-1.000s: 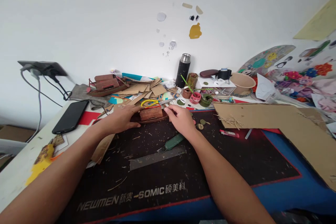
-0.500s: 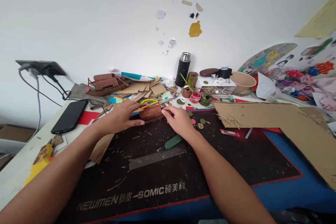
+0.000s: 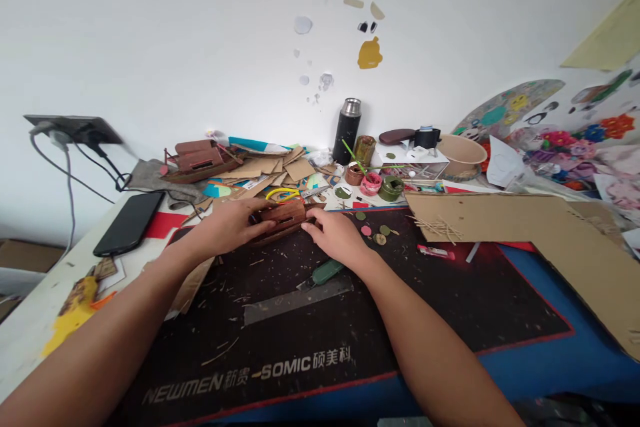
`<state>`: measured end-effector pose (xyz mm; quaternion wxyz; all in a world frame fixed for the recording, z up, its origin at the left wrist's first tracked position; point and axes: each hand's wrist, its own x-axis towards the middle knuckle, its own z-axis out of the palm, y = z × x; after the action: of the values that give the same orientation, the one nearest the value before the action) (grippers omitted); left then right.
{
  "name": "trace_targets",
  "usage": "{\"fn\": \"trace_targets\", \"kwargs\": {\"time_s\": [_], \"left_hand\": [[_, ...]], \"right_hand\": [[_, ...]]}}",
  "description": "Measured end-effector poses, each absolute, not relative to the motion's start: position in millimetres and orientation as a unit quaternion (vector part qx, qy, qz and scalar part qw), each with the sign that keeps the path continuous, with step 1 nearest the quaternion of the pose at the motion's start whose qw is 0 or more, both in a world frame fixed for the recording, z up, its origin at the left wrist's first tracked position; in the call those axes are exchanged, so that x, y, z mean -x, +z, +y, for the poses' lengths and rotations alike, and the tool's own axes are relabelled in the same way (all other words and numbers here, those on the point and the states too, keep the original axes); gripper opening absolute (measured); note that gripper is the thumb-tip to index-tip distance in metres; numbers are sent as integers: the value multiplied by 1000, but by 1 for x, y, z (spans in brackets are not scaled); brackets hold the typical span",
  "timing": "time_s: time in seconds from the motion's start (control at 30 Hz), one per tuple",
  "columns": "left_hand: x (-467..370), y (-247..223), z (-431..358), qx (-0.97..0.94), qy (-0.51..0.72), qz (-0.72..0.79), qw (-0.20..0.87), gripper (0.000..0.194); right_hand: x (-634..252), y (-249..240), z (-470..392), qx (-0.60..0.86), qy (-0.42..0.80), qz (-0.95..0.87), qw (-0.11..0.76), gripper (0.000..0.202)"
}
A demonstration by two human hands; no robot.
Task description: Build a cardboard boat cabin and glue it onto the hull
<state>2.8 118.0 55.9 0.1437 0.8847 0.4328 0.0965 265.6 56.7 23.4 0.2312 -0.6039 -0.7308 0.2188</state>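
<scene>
Black mat (image 3: 280, 340): running wide beneath both forearms
Left hand (image 3: 227, 227): here, over the mat's far edge, grip pinching the brown boat (image 3: 293, 215) at its left end
Right hand (image 3: 333, 233): same far edge, grip pinching the right end
Brown boat: at the mat's far edge
Green cutter (image 3: 326, 272): mid-mat
</scene>
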Motion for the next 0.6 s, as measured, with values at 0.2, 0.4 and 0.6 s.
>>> {"fn": "trace_targets", "kwargs": {"time_s": [0.2,0.4,0.6], "left_hand": [[6,65,122,-870,139,435,186,61],[10,71,123,-853,158,452,209,62],[11,70,123,-853,163,447,215,63]], "right_hand": [[-264,21,56,610,175,-745,206,23],[-262,19,54,604,172,-750,208,26],[-262,20,55,602,183,-743,229,24]]}}
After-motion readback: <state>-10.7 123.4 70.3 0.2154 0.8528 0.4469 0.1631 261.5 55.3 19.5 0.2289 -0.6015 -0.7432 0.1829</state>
